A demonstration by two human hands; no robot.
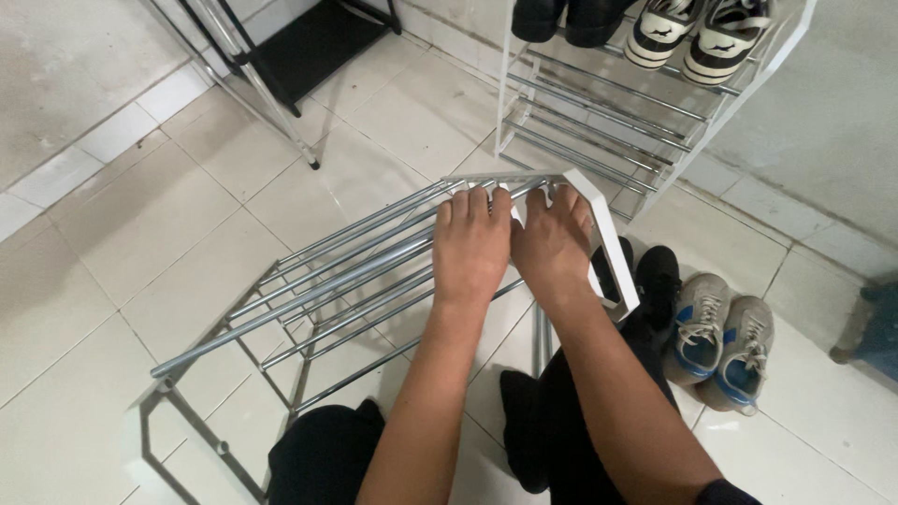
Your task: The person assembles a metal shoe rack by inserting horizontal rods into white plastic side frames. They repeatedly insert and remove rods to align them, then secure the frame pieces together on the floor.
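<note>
Rack section: loose shoe-rack section [355, 281] of chrome rods lies tilted over the floor [112, 243], centre frame; long axis runs lower left to upper right.
White end panel: white side panel [608, 234] caps the upper-right rod ends — directly under the fingertips.
Left hand: left hand [470, 245] palm down, fingers together, pressing on the rod ends.
Right hand: right hand [554, 241] beside it, touching, nearer the panel — fingers curled over its edge.
Around: standing shoe rack [608, 122] behind; grey sneakers [725, 341] at right, black shoes [645, 281] just beside the panel.
</note>
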